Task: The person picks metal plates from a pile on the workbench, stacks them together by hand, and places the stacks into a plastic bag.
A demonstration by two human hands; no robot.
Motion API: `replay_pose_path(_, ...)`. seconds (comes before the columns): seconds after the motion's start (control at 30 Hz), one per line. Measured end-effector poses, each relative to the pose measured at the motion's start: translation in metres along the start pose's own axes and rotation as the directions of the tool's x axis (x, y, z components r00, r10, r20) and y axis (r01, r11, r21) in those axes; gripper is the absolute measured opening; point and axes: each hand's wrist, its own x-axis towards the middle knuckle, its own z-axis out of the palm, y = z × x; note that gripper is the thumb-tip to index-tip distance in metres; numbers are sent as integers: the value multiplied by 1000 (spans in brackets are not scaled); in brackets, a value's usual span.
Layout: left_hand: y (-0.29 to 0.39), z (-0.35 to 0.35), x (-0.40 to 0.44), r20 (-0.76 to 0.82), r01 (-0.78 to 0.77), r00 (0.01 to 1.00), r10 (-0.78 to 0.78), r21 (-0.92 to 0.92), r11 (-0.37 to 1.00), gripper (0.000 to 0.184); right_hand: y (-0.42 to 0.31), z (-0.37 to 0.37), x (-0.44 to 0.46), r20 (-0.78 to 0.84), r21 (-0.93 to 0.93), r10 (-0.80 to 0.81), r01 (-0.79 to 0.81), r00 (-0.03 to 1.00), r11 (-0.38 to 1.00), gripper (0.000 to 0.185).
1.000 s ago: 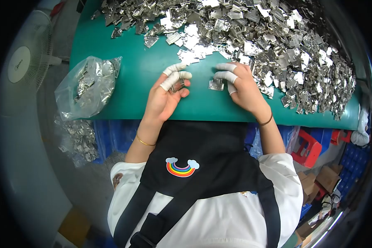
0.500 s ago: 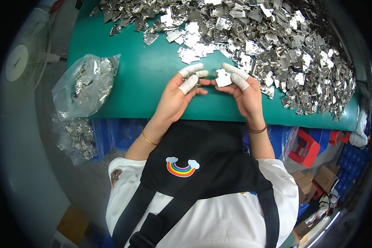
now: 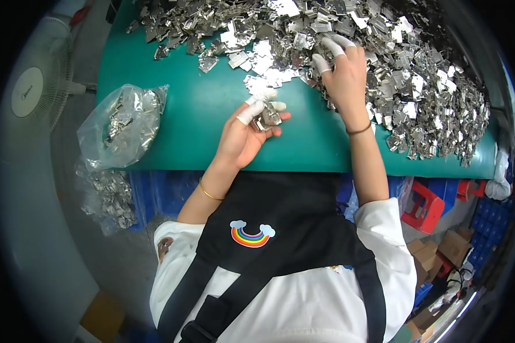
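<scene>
My left hand is closed around a few small shiny stamped metal pieces, just above the green table. White finger covers sit on its thumb and some fingertips. Farther forward, my right hand reaches over the large heap of metal pieces. Its covered thumb and fingers are apart, with the tips at the heap; no piece shows between them. Whether the tips touch single pieces is too fine to tell.
A clear plastic bag of metal pieces rests at the left of the green table. Another filled bag hangs below it. A fan stands at far left. Red stools and cardboard boxes are at lower right.
My right hand has moved forward from beside my left hand to the heap. The flat piece it held no longer shows there. My left hand stays near its place, its metal pieces now more visible.
</scene>
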Motion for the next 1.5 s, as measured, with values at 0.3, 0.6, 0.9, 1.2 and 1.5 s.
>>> replay_pose_path(0.3, 10, -14, -5, 49, -14, 999, 12, 23, 1000, 33, -20, -48, -23, 737, 501, -235, -278, 634, 819, 21)
replay_pose_path(0.6, 11, -10, -6, 18, -96, 995, 94, 201, 975, 36, -34, -38, -75, 445, 388, -80, -111, 892, 915, 67)
replay_pose_path(0.9, -7, 4, -3, 35, -158, 987, 158, 425, 891, 37, -53, -43, -75, 472, 740, 124, -469, 873, 483, 67)
replay_pose_path(1.2, -12, 7, -1, 93, -155, 988, 127, 421, 894, 44, -76, -51, -59, 398, 732, 6, -322, 917, 600, 54)
replay_pose_path(1.5, -7, -5, -2, 108, -41, 994, 26, 137, 990, 38, 6, 1, -6, 77, -7, -70, 70, 995, 997, 15)
